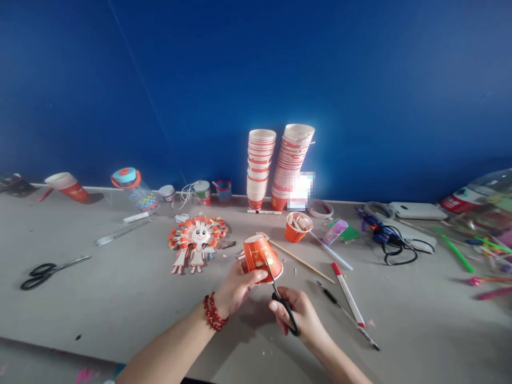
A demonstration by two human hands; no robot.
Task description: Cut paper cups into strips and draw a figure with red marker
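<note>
My left hand [239, 285], with red bead bracelets at the wrist, grips an orange paper cup [258, 253] that is tilted with its rim downward. In my right hand [298, 312] is a pair of black-handled scissors [285, 304], the fingers wrapped around the handles. The blades lie against the cup's side; I cannot tell how far they cut into it. To the left are paper dolls [200, 234] with white faces and orange curled strips around them. Just behind the cup, a small orange cup [296, 229] holds white and red paper scraps.
Two tall stacks of paper cups [262, 165] stand by the blue wall [224, 80]. Other scissors [48, 273] lie at left. A wooden stick [302, 260], a red-capped marker [349, 296] and a pen [346, 312] lie at right, with a corded blue glue gun [380, 232] beyond.
</note>
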